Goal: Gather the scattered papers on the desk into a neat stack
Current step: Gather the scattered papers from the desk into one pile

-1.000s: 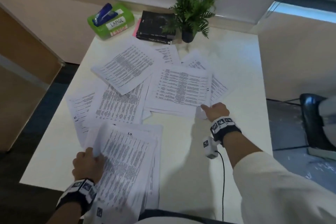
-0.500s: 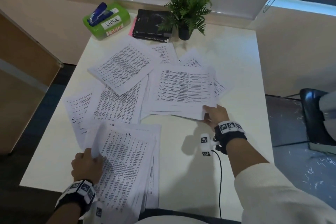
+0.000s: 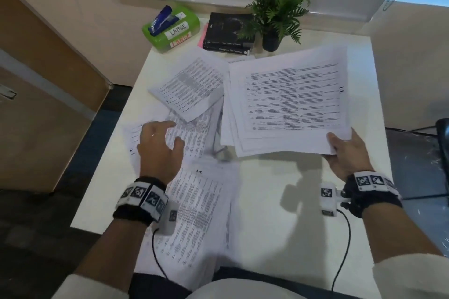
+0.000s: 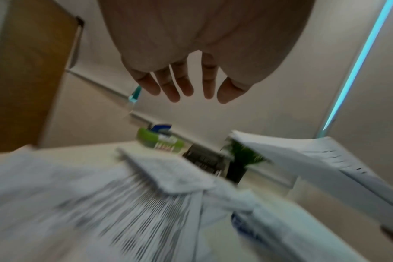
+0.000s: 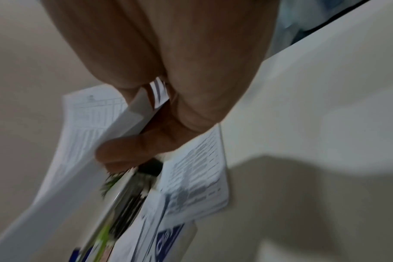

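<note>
Head cam downward over desk [image 3: 279, 201]; wrist cams low, forward, sharing papers [image 3: 289, 99].

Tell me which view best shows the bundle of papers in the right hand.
Head view: the bundle shows whole, printed side up, with the right hand gripping its near right corner. The right wrist view shows only the pinched corner, blurred. The left wrist view catches its edge from the side.

Left wrist view, motion-blurred. Left hand [image 4: 186, 70] at top centre, fingers [image 4: 168, 85] spread and straight, holding nothing, above printed papers [image 4: 115, 203] filling the lower frame. Raised sheaf of papers [image 4: 314, 159] at right. Green box [image 4: 155, 141], plant [image 4: 242, 159] mid-frame.
</note>
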`<state>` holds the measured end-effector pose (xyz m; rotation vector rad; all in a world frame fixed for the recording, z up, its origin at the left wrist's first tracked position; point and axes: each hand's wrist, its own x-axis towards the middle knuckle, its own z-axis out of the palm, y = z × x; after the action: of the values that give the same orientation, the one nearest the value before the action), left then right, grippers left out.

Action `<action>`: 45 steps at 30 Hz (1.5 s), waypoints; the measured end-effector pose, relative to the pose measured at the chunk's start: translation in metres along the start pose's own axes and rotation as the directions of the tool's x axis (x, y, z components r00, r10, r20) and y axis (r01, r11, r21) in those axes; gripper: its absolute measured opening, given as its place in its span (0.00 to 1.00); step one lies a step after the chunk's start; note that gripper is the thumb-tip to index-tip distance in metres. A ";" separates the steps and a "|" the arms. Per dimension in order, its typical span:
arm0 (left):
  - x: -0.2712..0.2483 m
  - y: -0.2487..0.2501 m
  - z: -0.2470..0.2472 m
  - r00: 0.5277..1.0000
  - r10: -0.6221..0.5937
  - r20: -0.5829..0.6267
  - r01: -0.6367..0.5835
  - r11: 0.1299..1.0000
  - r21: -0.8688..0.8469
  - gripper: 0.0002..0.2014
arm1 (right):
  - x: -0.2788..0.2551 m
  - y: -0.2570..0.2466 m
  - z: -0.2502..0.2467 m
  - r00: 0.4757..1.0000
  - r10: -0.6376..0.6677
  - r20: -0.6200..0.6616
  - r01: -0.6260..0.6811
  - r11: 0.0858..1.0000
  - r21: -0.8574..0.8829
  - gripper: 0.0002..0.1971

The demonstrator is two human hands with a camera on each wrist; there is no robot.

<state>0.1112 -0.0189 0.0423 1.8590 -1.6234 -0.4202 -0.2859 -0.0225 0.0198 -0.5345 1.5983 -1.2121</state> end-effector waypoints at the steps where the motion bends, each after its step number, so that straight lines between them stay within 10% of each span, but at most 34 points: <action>1: 0.009 0.013 -0.004 0.995 0.089 -0.046 -0.092 0.994 -0.060 0.17 | -0.005 -0.002 0.006 0.999 0.015 0.053 -0.015 1.000 0.000 0.19; 5: 0.023 0.032 -0.019 0.977 0.211 -0.019 -0.212 0.976 -0.048 0.23 | -0.027 0.010 0.047 0.913 0.065 0.403 -0.023 0.994 -0.109 0.20; 9: 0.001 0.006 -0.022 0.964 -0.001 0.265 -0.029 0.994 0.107 0.33 | -0.054 0.030 0.093 0.805 0.068 0.590 0.212 0.895 -0.392 0.13; 15: -0.050 -0.045 -0.029 0.719 -0.501 0.481 0.482 0.859 0.174 0.28 | -0.080 0.074 0.131 0.670 0.244 0.701 0.304 0.771 -0.559 0.14; 19: -0.079 -0.081 -0.025 0.668 -0.592 0.451 0.550 0.801 0.237 0.22 | -0.073 0.099 0.135 0.670 0.374 0.642 0.216 0.728 -0.650 0.17; 25: -0.094 -0.100 -0.009 0.700 -0.651 0.295 0.628 0.757 0.181 0.10 | -0.007 0.067 0.109 0.997 0.031 0.075 0.045 0.552 -0.833 0.15; 31: -0.093 -0.103 0.003 0.697 -0.674 0.246 0.644 0.739 0.201 0.12 | 0.067 0.028 0.063 0.894 0.180 -0.409 -0.418 0.661 -0.623 0.36; 45: -0.087 -0.108 0.010 0.672 -0.692 0.264 0.632 0.721 0.282 0.15 | 0.113 0.022 0.084 0.851 0.469 -0.236 -0.518 0.824 -0.228 0.11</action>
<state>0.1712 0.0676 -0.0485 2.6166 -1.1311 -1.0101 -0.2499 -0.1418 -0.0486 -0.1647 1.9217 -0.6474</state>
